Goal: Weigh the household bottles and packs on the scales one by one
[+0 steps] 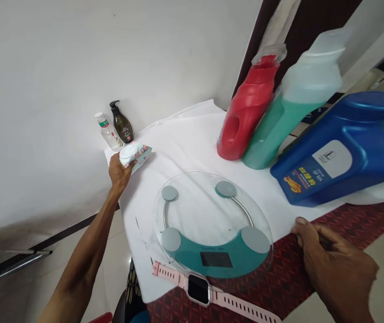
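My left hand (120, 172) is closed around a pack of wet wipes (141, 158) with a white lid, at the table's far left corner. Just behind it stand a clear plastic bottle (109, 133) with a white cap and a dark pump bottle (123, 125). My right hand (338, 264) is curled closed by the right front edge of the white cloth (192, 139); whether anything is inside its fingers is hidden. Between my hands lies a round glass bathroom scale (218, 255). A pink-strapped smartwatch (198, 289) rests along the scale's near edge.
On the right stand a red detergent bottle (245, 112), a bottle of green liquid (269, 130) and a big blue bottle (343, 152). A dark red patterned cloth (174, 307) shows under the white one. A white wall (60, 67) bounds the left and back.
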The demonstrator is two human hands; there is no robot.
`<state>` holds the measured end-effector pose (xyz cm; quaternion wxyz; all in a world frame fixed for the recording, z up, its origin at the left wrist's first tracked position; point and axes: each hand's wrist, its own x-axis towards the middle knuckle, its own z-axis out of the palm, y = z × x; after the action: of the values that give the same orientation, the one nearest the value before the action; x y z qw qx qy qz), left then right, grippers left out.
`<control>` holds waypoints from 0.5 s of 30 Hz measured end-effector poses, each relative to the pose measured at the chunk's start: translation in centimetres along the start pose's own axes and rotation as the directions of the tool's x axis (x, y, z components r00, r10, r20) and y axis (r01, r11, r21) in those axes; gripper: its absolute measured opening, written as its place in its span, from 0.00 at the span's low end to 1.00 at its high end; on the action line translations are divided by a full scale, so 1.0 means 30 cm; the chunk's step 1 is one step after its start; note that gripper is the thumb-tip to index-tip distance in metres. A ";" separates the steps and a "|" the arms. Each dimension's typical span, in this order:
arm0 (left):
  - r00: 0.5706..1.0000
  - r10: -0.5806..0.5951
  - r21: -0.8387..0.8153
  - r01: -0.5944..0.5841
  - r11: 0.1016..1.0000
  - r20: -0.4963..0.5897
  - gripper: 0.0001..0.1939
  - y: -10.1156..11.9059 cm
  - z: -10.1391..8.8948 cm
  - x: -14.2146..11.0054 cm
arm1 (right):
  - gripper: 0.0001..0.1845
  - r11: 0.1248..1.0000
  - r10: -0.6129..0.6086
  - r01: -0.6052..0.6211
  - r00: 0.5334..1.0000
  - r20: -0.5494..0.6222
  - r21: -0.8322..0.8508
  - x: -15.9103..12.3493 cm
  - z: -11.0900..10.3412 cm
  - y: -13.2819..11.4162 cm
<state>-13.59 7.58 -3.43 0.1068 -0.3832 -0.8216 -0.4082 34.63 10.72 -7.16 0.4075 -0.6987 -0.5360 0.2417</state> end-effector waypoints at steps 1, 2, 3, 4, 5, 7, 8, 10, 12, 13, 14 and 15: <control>1.000 -0.014 0.039 0.014 0.999 0.013 0.28 -0.008 0.025 0.023 | 0.15 1.000 0.001 -0.001 1.000 -0.002 -0.009 0.001 0.000 -0.002; 0.999 -0.023 0.076 0.021 0.997 0.023 0.29 -0.010 0.050 0.045 | 0.16 1.000 -0.002 0.002 1.000 -0.002 -0.015 0.002 -0.001 -0.003; 0.999 -0.026 0.105 0.023 0.994 0.029 0.30 -0.007 0.074 0.069 | 0.16 1.000 -0.005 0.005 1.000 0.000 -0.020 0.005 0.000 -0.003; 0.999 -0.034 0.136 0.030 0.990 0.028 0.32 -0.001 0.098 0.093 | 0.16 1.000 -0.008 0.008 1.000 -0.001 -0.023 0.007 0.001 -0.003; 0.999 -0.047 0.166 0.043 0.985 0.020 0.34 0.009 0.122 0.117 | 0.17 1.000 -0.010 0.010 1.000 -0.004 -0.026 0.010 0.001 -0.002; 0.998 -0.070 0.212 0.068 0.975 0.000 0.36 0.033 0.171 0.163 | 0.18 0.999 -0.018 0.018 1.000 -0.006 -0.027 0.015 0.002 0.002; 0.998 -0.070 0.240 0.070 0.968 -0.008 0.36 0.044 0.194 0.182 | 0.19 0.999 -0.030 0.030 1.000 -0.007 -0.025 0.017 0.001 0.004; 0.998 -0.057 0.283 0.061 0.957 -0.020 0.35 0.061 0.235 0.213 | 0.22 0.998 -0.067 0.067 0.998 0.003 -0.015 0.017 -0.003 0.007; 0.998 -0.045 0.287 0.054 0.956 -0.037 0.34 0.063 0.267 0.236 | 0.26 0.994 -0.109 0.109 0.994 0.019 0.005 0.015 -0.006 0.010; 0.997 -0.057 0.269 0.069 0.961 -0.052 0.35 0.060 0.280 0.248 | 0.28 0.992 -0.124 0.124 0.992 0.024 0.020 0.014 -0.006 0.011; 0.997 -0.048 0.238 0.062 0.969 -0.064 0.35 0.056 0.291 0.259 | 0.29 0.990 -0.140 0.139 0.990 0.020 0.038 0.013 -0.005 0.013; 0.998 -0.002 0.196 0.016 0.981 -0.068 0.36 0.052 0.300 0.270 | 0.30 0.988 -0.149 0.147 0.989 0.021 0.054 0.013 -0.004 0.015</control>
<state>-16.77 19.32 -4.34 0.1697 -0.3532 -0.8555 -0.3385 35.09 11.02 -7.44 0.4356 -0.6431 -0.5850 0.2334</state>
